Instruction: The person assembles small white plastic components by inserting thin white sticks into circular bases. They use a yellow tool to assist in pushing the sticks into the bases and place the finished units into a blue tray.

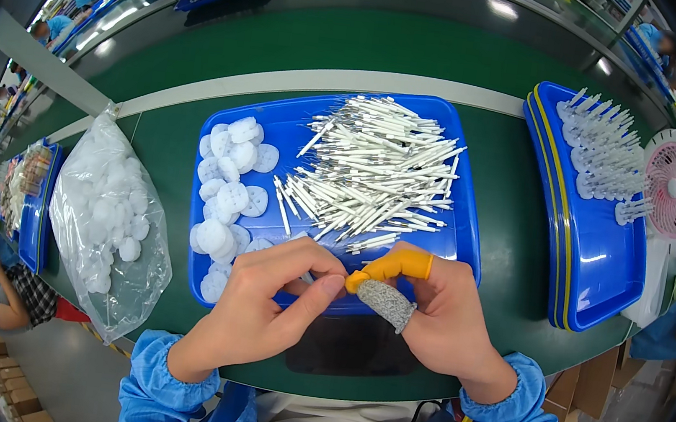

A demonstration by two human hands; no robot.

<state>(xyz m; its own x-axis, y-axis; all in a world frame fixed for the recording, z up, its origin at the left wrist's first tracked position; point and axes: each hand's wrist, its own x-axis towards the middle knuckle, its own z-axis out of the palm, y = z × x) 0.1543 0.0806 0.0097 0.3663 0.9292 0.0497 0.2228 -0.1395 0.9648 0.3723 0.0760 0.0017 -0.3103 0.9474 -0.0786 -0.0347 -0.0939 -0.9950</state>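
Observation:
My left hand (272,304) and my right hand (447,321) meet over the near edge of a blue tray (466,235). Both have thumb and forefinger pinched together. Whatever small piece they hold is mostly hidden by the fingers; a bit of something pale shows beside the left fingers. On the right hand, a yellow finger cot (403,263) covers the forefinger and a grey knitted sleeve (386,303) the thumb. Just beyond the hands, thin white sticks with metal tips (381,170) lie in a loose heap. Translucent white round discs (231,198) fill the tray's left side.
Left of the tray, a clear plastic bag (114,209) holds more white discs. To the right, stacked blue trays (599,281) carry upright sticks on disc bases (603,151), with a pink and white fan (675,181) behind. A pale rail (303,79) crosses the green bench. Other people work farther off.

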